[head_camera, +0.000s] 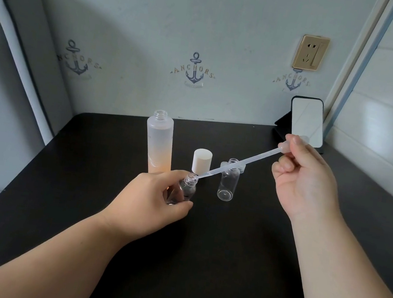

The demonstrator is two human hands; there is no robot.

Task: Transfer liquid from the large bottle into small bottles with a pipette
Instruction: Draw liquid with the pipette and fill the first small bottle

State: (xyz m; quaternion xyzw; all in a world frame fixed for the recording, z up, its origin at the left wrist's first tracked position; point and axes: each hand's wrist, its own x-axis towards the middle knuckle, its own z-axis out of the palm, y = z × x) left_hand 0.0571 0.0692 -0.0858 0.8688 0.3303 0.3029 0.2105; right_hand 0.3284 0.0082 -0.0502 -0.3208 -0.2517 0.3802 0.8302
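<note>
The large frosted bottle (158,143) stands uncapped at the back of the black table (200,251), with orange-tinted liquid low in it. My left hand (154,198) grips a small clear bottle (187,188), tilted toward the right. My right hand (306,178) pinches the bulb of a translucent pipette (242,162). The pipette slants down to the left and its tip sits at the small bottle's open mouth. A second small clear bottle (228,181) stands upright and open just right of the first.
A white cap (201,161) stands behind the small bottles, and small clear caps (241,167) lie behind the second bottle. A mirror on a black stand (306,122) leans at the back right corner. Walls close the back and right sides.
</note>
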